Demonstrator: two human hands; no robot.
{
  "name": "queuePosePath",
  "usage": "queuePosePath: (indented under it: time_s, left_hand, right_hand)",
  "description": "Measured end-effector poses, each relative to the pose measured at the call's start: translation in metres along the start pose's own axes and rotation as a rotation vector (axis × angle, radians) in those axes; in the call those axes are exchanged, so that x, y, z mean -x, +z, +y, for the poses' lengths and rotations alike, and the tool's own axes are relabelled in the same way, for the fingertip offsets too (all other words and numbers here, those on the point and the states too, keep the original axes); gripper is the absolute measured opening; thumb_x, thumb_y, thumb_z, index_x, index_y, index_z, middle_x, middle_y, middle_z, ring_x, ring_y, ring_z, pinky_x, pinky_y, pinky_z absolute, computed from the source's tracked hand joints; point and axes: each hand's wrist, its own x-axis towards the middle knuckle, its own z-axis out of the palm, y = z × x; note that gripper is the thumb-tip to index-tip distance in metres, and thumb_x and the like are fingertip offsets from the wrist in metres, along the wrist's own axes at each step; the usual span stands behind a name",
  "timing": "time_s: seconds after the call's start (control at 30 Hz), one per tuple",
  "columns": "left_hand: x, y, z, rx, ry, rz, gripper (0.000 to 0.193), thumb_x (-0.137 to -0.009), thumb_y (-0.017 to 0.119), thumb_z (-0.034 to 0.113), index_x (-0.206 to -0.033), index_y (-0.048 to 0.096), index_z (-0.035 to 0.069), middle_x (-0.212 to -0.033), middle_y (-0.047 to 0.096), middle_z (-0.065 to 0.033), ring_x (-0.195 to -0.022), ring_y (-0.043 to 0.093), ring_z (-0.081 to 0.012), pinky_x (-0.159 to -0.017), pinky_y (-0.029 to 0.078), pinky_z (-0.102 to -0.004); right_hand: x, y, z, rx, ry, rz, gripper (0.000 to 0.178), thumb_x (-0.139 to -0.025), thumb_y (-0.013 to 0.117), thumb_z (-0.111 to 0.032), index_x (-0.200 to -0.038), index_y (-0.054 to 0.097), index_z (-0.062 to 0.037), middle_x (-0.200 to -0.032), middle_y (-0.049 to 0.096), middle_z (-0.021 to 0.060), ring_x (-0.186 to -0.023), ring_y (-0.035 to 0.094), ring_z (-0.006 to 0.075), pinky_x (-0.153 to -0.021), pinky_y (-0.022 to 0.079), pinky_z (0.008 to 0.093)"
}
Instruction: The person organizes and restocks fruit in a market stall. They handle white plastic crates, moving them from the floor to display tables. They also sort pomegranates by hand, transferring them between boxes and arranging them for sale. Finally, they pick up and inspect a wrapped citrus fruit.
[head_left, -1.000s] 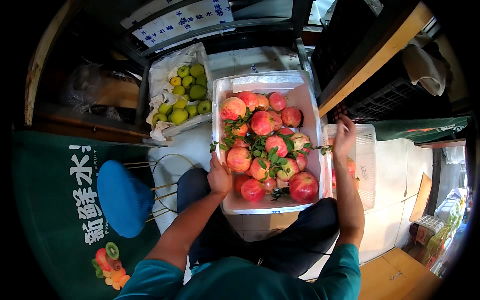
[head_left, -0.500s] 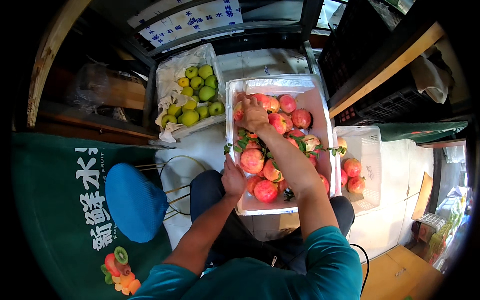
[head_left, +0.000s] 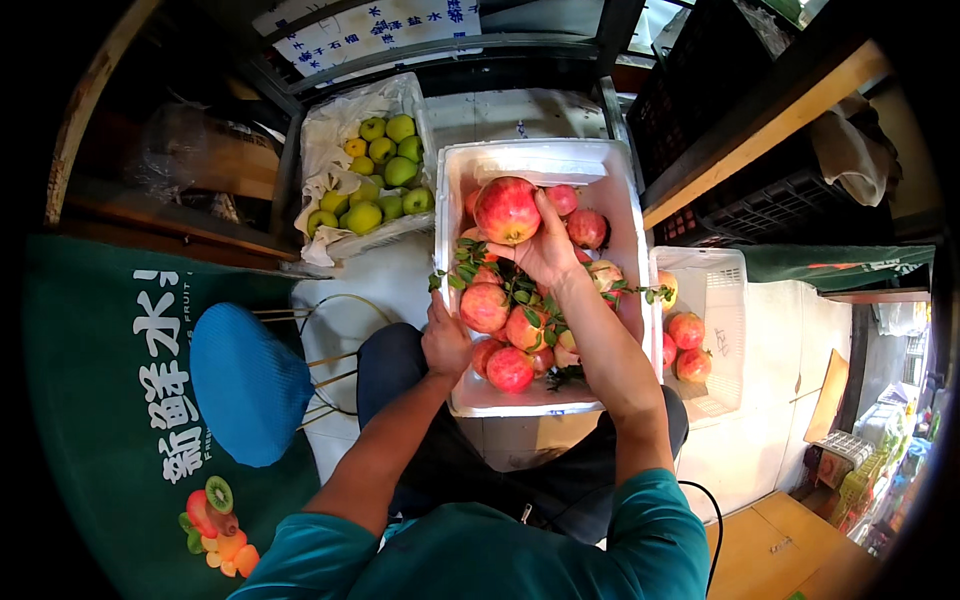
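I have one pomegranate (head_left: 507,210) in the right hand (head_left: 545,250), fingers curved partway round it, above the white foam box (head_left: 540,152). The left hand (head_left: 446,338) is at the box's left side; I can't tell its grip. White lettering (head_left: 160,380) marks green cloth (head_left: 90,420), blue characters (head_left: 385,27) a white panel (head_left: 350,40).

A large, round, red pomegranate (head_left: 506,212) with paler flecks was held over the white foam box (head_left: 540,153), toward its far left corner.
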Motion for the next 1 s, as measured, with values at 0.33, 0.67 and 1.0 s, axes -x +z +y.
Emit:
queuePosePath:
  time_s: [0.33, 0.67, 1.0]
  left_hand:
    - [-0.001, 0.001, 0.003, -0.013, -0.037, -0.061, 0.062, -0.098, 0.054, 0.015, -0.152, 0.030, -0.006, -0.129, 0.057, -0.0290, -0.101, 0.065, -0.0466, -0.086, 0.055, -0.0507]
    - [-0.002, 0.011, -0.005, -0.028, 0.025, 0.010, 0.064, -0.098, 0.055, 0.016, -0.153, 0.030, -0.004, -0.128, 0.057, -0.0280, -0.100, 0.065, -0.0471, -0.084, 0.055, -0.0531]
    - [-0.001, 0.006, 0.000, -0.044, 0.006, -0.029, 0.065, -0.097, 0.056, 0.015, -0.153, 0.030, -0.004, -0.125, 0.059, -0.0276, -0.097, 0.066, -0.0457, -0.081, 0.055, -0.0509]
  right_hand:
    - [0.035, -0.048, 0.024, -0.152, 0.168, 0.159, 0.088, -0.091, 0.047, -0.079, -0.138, 0.055, -0.0053, -0.119, 0.070, 0.0196, -0.090, 0.073, 0.0393, -0.078, 0.062, 0.0491]
    - [0.027, -0.061, 0.046, 1.301, -0.034, 0.674, 0.088, -0.080, 0.076, -0.060, -0.137, 0.053, 0.0033, -0.125, 0.066, 0.0265, -0.115, 0.066, 0.0332, -0.102, 0.049, 0.0442]
    - [0.015, -0.085, -0.020, 1.800, -0.299, 0.756, 0.043, -0.092, 0.062, -0.048, -0.102, 0.077, -0.0088, -0.090, 0.073, 0.0229, -0.088, 0.073, 0.0391, -0.079, 0.056, 0.0492]
